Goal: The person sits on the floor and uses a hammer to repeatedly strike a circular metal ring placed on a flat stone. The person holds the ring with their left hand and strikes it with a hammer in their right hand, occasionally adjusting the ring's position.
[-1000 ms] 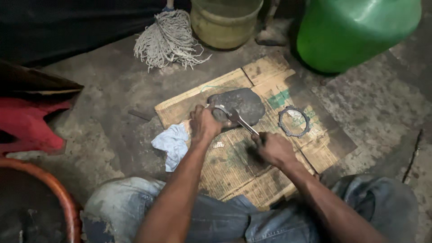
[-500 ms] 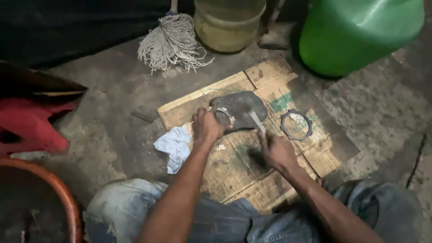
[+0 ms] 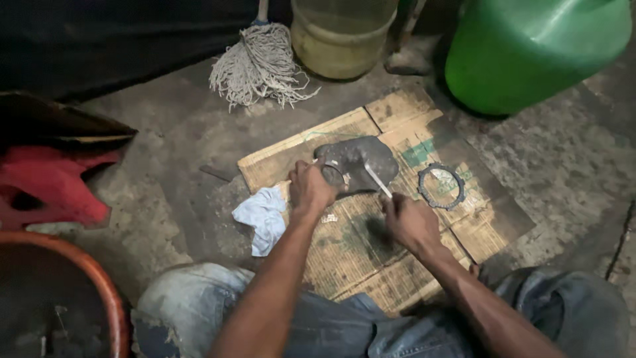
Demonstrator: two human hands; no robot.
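Observation:
A dark grey metal cover (image 3: 361, 159) lies on flattened cardboard (image 3: 344, 252) on the floor. My left hand (image 3: 310, 187) grips the cover's near left edge. My right hand (image 3: 409, 220) is closed around a thin metal tool (image 3: 378, 181), whose tip rests on the cover. A toothed ring-shaped disc (image 3: 441, 186) lies on the cardboard to the right of the cover, apart from both hands. A crumpled white rag (image 3: 264, 216) lies just left of my left wrist.
A mop head (image 3: 262, 63) and a yellowish bucket (image 3: 341, 36) stand at the back. A big green container (image 3: 533, 50) is at the back right. Red plastic panels (image 3: 50, 189) and a round orange-rimmed basin (image 3: 63, 298) sit at the left. My knees in jeans are at the bottom.
My right hand has shifted the tool slightly along the cover; the view has tilted a little. My left hand stays on the cover's edge.

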